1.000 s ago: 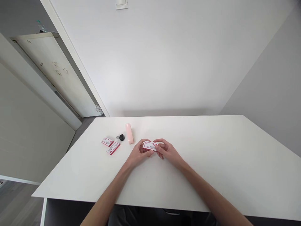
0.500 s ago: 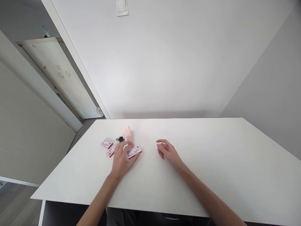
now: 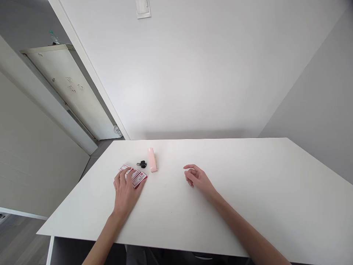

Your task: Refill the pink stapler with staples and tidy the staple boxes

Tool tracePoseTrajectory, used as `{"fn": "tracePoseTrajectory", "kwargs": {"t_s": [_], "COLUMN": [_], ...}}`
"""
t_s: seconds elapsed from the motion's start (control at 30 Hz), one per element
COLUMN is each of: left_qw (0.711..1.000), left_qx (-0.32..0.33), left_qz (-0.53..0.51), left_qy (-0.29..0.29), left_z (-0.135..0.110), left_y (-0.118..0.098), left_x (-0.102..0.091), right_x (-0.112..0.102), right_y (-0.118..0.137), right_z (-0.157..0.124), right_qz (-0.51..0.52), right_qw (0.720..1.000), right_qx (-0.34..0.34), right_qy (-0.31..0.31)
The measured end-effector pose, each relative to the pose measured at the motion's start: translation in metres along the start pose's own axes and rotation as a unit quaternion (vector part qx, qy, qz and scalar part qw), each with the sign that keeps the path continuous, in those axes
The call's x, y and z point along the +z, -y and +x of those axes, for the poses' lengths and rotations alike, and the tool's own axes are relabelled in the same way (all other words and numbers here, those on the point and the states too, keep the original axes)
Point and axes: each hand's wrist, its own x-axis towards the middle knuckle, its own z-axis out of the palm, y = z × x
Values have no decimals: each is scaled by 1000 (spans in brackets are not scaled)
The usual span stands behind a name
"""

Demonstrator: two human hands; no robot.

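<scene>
My left hand (image 3: 125, 189) lies on the white table (image 3: 234, 191) with its fingers spread over small red-and-white boxes (image 3: 137, 177), the fingertips touching them. A pink stapler (image 3: 152, 159) lies just behind the boxes, and a small black object (image 3: 142, 164) sits to its left. My right hand (image 3: 196, 178) rests on the table to the right, fingers loosely curled with nothing in them, well apart from the boxes.
The table's left edge (image 3: 77, 184) drops to a grey floor, with an open door (image 3: 66, 88) beyond. A white wall with a light switch (image 3: 142, 8) stands behind the table. A grey wall closes the right side.
My left hand carried one red-and-white box from the table's middle leftward and set it down by the other boxes. My right hand let go and stayed put.
</scene>
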Motion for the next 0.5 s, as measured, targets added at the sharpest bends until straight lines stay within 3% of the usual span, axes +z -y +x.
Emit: {"fn": "tracePoseTrajectory", "kwargs": {"t_s": [0.3,0.5], "left_qw": [996,955], "left_qx": [65,194], "left_qz": [-63,-185], "left_qy": [-7,126], "left_z": [2,1], "left_y": [-6,-39], "left_x": [-4,17], "right_x": [1,2], "right_y": [-2,-1], "right_z": [1,2], "right_qz": [-4,-10], "right_qw": [1000,1000], "right_qx": [-3,-10], "right_qy": [8,11]}}
